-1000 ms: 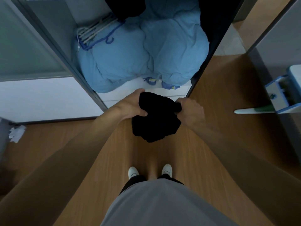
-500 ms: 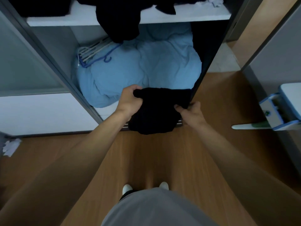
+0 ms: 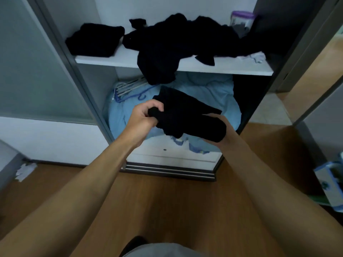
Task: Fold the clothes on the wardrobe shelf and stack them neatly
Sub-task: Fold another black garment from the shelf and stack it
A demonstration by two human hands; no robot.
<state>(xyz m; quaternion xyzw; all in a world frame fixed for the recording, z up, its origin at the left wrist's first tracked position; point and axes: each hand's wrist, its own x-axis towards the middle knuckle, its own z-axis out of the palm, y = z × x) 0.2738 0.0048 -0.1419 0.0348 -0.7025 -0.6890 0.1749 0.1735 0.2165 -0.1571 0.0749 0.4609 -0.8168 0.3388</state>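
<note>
A folded black garment (image 3: 189,115) is held in the air in front of the open wardrobe, below the white shelf (image 3: 118,59). My left hand (image 3: 146,115) grips its left end. My right hand (image 3: 225,130) supports it from underneath on the right, mostly hidden by the cloth. On the shelf lies a folded black stack (image 3: 94,40) at the left and a loose heap of black clothes (image 3: 178,43) in the middle, one piece hanging over the shelf's front edge.
A light blue duvet (image 3: 209,93) fills the compartment below, with white and blue hangers (image 3: 128,88) on it. A purple-lidded container (image 3: 241,19) stands at the shelf's back right. A sliding door (image 3: 37,71) is at the left. A blue-white box (image 3: 330,184) sits on the wooden floor.
Both hands have lifted the black garment from waist height up toward the shelf, and the view has tilted up so the shelf and its clothes show.
</note>
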